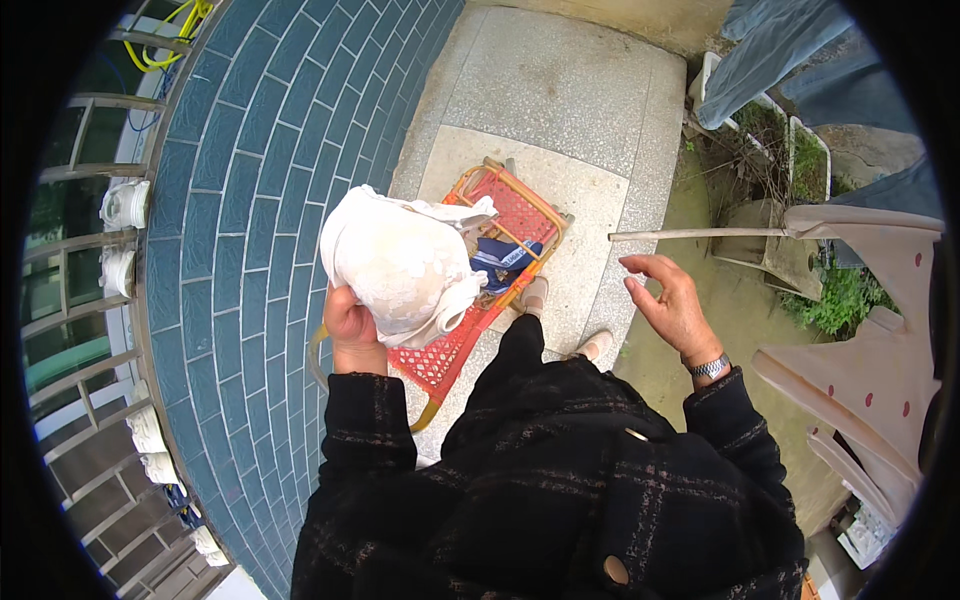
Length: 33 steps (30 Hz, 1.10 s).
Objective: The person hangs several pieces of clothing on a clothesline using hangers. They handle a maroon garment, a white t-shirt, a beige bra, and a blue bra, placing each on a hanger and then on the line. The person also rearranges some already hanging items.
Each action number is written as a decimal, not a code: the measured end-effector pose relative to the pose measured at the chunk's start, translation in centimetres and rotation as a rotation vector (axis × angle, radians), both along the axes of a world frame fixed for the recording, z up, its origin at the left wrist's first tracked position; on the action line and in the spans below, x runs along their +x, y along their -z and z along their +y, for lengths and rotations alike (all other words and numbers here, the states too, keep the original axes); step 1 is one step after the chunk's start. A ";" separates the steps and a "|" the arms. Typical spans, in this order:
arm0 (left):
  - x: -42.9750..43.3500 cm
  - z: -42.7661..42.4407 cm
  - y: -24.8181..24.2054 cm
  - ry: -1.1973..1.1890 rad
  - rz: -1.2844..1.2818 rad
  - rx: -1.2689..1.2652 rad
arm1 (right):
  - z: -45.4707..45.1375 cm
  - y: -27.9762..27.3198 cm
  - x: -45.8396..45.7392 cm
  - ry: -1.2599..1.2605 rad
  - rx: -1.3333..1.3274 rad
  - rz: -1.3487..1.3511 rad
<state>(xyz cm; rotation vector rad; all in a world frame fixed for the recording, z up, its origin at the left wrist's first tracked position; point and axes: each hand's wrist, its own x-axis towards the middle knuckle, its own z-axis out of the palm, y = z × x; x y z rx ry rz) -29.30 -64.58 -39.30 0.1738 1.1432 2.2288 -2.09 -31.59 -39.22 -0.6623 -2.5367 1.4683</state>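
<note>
My left hand [351, 322] grips a white, lace-patterned garment [401, 259] by its lower left edge; the fingers behind the cloth are hidden. Below the garment stands a folding chair [442, 349] with a red woven seat and a yellowish frame. A dark blue cloth item [504, 259] with white writing lies on the chair, partly covered by the garment. To the right, my right hand [664, 300] is held in the air with thumb and fingers apart and nothing between them. A watch with a metal band [709, 367] is on that wrist.
A blue brick wall [247, 225] rises at left, with white shoes [124, 206] along the barred window. At right, a pole [697, 234] ends near my right hand beside a hanging beige garment [862, 367]. Jeans [772, 60] hang above planters [810, 161]. Pale paving [555, 82] lies ahead.
</note>
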 end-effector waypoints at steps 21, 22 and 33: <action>4.2 19.7 -11.7 0.604 0.343 0.523 | 4.5 -9.3 3.3 0.733 0.130 0.217; 4.7 20.2 -11.5 0.504 0.306 0.382 | 5.2 -9.6 3.7 0.778 -0.013 0.284; 4.2 21.8 -10.6 1.219 0.804 -0.287 | 8.0 -17.7 5.8 0.490 -0.300 0.824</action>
